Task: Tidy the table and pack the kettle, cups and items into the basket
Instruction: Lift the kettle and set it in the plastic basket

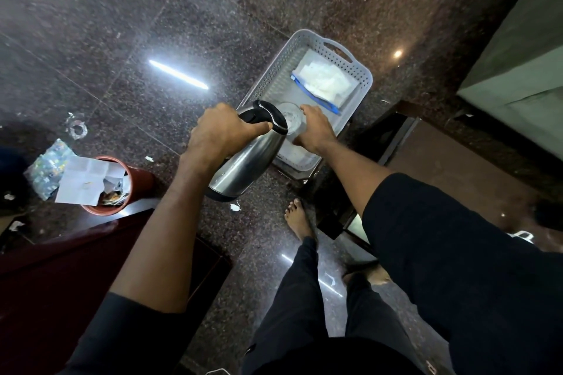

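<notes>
Left hand: the left hand [221, 131] is wrapped tight round the black handle of the kettle [246, 161], with the fingers [262, 127] curled over the top.
Right hand: the right hand [315, 129] holds a clear glass cup [291, 119], fingers bent round its side.
Kettle: it is shiny metal with a black lid and a black base. It hangs in the air, tipped over, with the top end up by the cup and the base down toward the floor. It is just at the near edge of the basket [265, 82], not inside yet.
Cup: it is over the near end of the basket, touching or almost touching the kettle top. I cannot tell if it is resting on the bottom.
Basket: it is grey plastic with little holes and a handle slot at the far end. It seems to sit on a low dark stand. A clear bag with a blue zip [324, 82] lies at the far end.
How the kettle feels: I think it is hard and fairly heavy, and the smooth metal could slip. The black handle is the best place to hold.
How the cup feels: it looks like glass, so it could break. Hold it round the side and keep it from bumping the kettle.
Around: a red bin [140, 183] full of paper stands on the floor at the left, with bits of litter near it.
</notes>
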`<action>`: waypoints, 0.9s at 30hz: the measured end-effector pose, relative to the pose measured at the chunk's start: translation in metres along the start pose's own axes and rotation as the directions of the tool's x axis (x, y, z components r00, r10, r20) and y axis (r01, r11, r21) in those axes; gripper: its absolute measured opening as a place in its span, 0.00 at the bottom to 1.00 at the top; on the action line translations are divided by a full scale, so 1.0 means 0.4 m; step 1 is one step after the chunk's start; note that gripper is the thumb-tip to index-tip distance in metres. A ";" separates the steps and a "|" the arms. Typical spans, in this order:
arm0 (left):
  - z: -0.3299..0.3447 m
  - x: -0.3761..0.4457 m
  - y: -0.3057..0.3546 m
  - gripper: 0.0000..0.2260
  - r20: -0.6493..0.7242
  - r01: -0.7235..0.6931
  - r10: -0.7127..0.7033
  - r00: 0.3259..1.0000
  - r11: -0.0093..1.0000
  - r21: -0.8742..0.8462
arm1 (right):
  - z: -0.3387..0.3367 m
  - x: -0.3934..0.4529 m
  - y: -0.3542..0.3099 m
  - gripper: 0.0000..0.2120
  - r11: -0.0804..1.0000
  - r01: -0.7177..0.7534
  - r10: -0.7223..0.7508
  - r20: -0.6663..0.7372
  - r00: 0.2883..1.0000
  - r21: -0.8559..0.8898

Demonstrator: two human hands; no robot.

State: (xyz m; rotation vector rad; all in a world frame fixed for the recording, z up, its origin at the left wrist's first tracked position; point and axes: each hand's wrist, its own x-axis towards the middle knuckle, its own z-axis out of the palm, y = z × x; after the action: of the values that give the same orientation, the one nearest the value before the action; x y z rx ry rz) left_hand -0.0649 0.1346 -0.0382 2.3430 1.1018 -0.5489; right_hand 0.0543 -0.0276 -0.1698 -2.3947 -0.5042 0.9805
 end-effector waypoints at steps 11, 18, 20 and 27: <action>-0.011 -0.020 0.007 0.38 0.016 -0.002 0.003 1.000 1.000 -0.007 | 0.003 -0.007 -0.012 0.43 0.999 -0.017 0.017 0.005 1.000 -0.035; -0.010 -0.018 0.003 0.34 -0.003 -0.006 0.006 1.000 1.000 -0.021 | -0.004 -0.010 -0.013 0.42 0.997 -0.036 0.037 0.013 0.999 -0.068; -0.011 -0.019 0.004 0.34 -0.006 -0.003 0.003 1.000 1.000 -0.020 | -0.006 -0.013 -0.013 0.42 0.997 -0.038 0.039 0.016 0.999 -0.069; -0.013 -0.024 0.006 0.34 -0.015 0.003 -0.003 1.000 1.000 -0.011 | -0.013 -0.015 -0.020 0.38 0.995 -0.036 0.038 0.019 0.999 -0.088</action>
State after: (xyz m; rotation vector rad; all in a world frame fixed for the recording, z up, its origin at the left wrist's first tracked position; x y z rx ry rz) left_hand -0.0679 0.1307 -0.0283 2.3406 1.1126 -0.5259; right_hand 0.0527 -0.0258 -0.1588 -2.4826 -0.5217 1.0194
